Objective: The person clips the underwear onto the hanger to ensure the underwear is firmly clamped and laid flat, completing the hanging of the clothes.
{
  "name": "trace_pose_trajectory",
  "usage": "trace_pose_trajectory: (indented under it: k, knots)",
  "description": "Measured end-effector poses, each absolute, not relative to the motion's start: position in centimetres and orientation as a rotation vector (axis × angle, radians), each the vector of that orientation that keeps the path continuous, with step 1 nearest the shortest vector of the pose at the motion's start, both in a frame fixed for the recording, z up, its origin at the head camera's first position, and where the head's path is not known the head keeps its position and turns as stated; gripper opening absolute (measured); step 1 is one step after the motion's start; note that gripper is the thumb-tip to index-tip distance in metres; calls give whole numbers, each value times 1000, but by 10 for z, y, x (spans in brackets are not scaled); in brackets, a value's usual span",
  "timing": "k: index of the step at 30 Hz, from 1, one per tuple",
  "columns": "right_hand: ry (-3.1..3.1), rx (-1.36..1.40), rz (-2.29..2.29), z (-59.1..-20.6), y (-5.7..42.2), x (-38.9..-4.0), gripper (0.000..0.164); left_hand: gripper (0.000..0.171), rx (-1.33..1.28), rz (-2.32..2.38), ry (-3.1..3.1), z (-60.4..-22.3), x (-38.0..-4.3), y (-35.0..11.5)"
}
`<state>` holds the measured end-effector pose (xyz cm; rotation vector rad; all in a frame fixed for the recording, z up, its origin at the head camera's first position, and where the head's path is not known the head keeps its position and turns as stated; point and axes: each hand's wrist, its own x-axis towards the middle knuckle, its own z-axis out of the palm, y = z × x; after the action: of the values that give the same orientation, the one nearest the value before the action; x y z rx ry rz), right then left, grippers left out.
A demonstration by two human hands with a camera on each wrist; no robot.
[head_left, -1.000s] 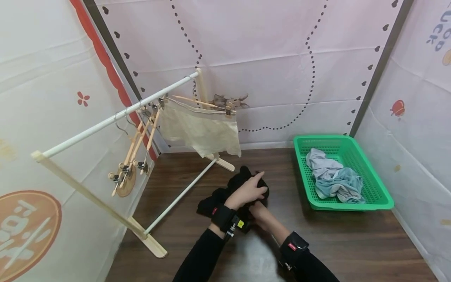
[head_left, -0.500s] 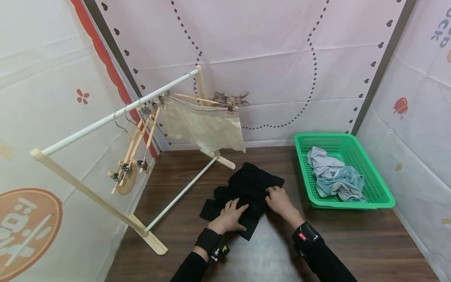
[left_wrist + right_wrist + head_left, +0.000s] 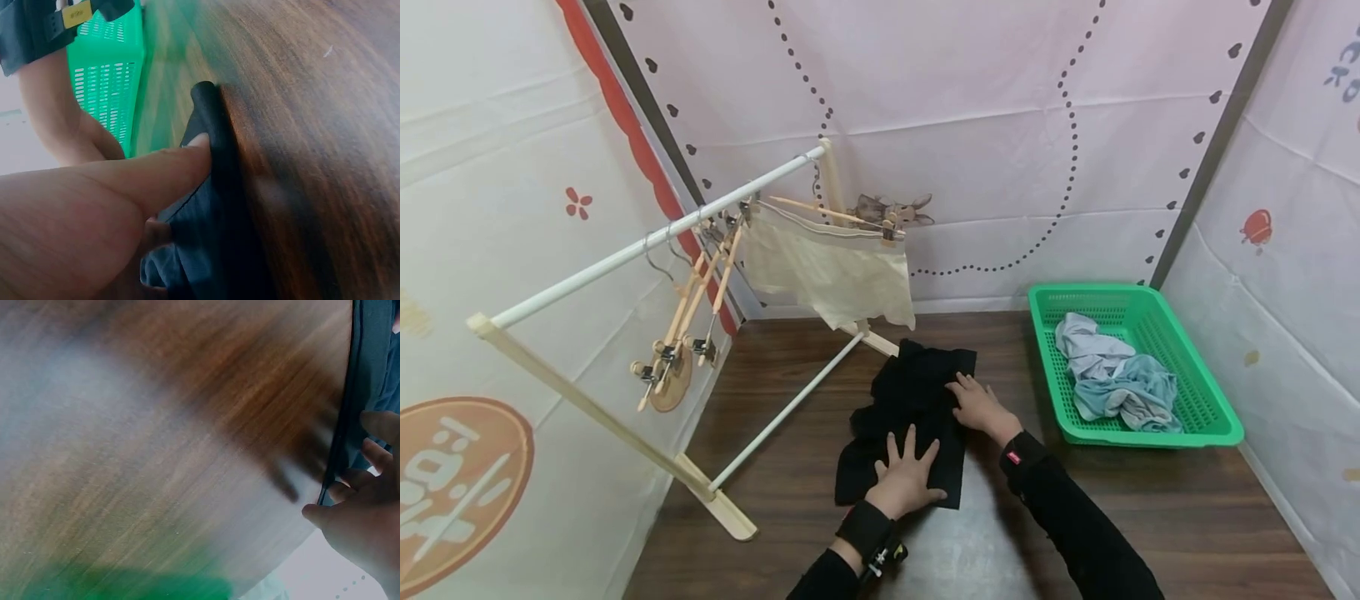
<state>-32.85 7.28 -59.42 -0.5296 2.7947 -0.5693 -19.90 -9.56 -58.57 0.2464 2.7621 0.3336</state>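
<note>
Black cloth [image 3: 917, 387] on the brown surface [image 3: 1150, 517] lies straighter towards twelve o'clock than half a second ago, seemingly better squared. The left hand [image 3: 902, 485] rests, fingers spread, at its six; the right hand [image 3: 985, 408] touches its three-o'clock edge, pinching or not I cannot tell.

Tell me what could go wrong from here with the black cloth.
Folds might stay in: the black cloth has an uneven left edge, though the left hand lies spread on it. Its far end lies close to the rack's foot, so it could catch there if pushed farther.
</note>
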Motion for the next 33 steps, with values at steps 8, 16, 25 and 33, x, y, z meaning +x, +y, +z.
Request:
trace_pose_trajectory:
  k: [8, 16, 25, 33]
  knots:
    - [2798, -468, -556, -598, 73, -322, 49, 78, 231, 497, 2814, -576, -226, -109]
    - [2832, -482, -635, -595, 77, -325, 48, 55, 55, 989, 2931, -560, -321, -147]
    - [2783, -529, -701, -593, 80, -323, 47, 43, -263, 1690, 2461, -587, -366, -159]
    - [2769, -520, -742, -598, 78, -324, 48, 40, -271, 1896, 2014, -580, -374, -153]
